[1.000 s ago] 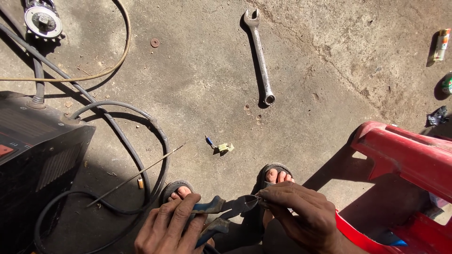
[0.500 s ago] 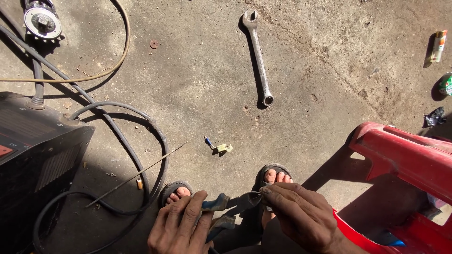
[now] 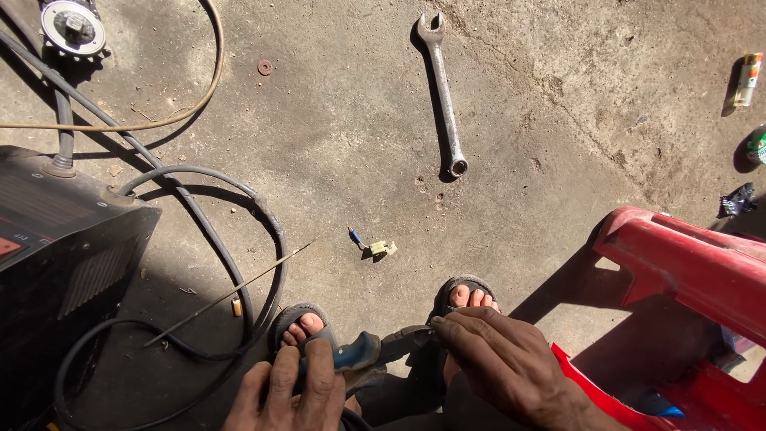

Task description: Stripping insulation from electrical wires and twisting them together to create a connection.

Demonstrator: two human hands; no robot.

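Both hands had slid a little lower and leftward in the frame since half a second before, while everything on the ground kept its place. One pair of pliers with blue-padded handles lay across the bottom centre, handles to the left and dark jaws to the right. The left hand, at the bottom edge, was curled around those handles, fingers folded over the grip. The right hand, bottom centre-right, pinched at the tip of the pliers with thumb and forefinger closed together; what small piece sat between them was too tiny to make out. Two sandalled feet showed just above the hands, toes pointing up the frame. One long combination wrench lay near upright in the upper centre. One small yellow connector with a blue lead sat on the concrete floor in the middle, well apart from the hands. One thin metal rod ran diagonally at lower left, crossing a looped black cable. One dark machine box filled the left edge. One toothed sprocket sat in the upper left corner, one washer to its right. One red plastic chair occupied the lower right, and one lighter lay at the upper right edge.
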